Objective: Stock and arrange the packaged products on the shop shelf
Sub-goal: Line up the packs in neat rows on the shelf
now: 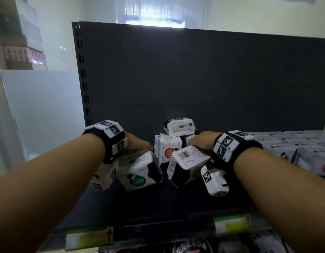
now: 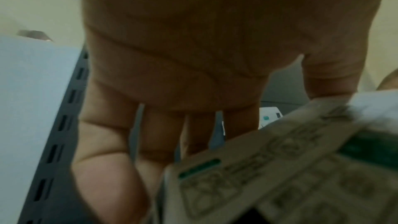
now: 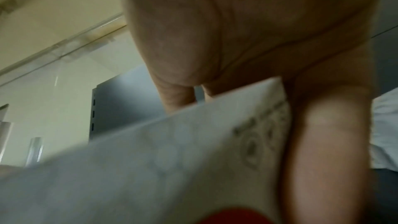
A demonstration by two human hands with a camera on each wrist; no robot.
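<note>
Over the dark shelf deck (image 1: 149,207), my left hand (image 1: 141,146) grips a white packet with a green round mark (image 1: 139,172) from above, tilted and off the deck. In the left wrist view the fingers (image 2: 163,134) reach down behind that packet (image 2: 280,176), blurred at the lower right. My right hand (image 1: 198,141) grips a white packet with a barcode (image 1: 189,159), also tilted. The right wrist view has this packet (image 3: 172,159) between thumb (image 3: 327,142) and fingers. Behind both, upright white packets with a red mark (image 1: 167,148) carry one packet lying on top (image 1: 180,126).
Rows of white packets (image 1: 294,143) fill the shelf's right side. The dark back panel (image 1: 194,70) and slotted upright (image 1: 83,79) bound the shelf. Price labels (image 1: 90,238) line the front edge, with more products below (image 1: 190,247). Cartons (image 1: 24,52) are stacked far left.
</note>
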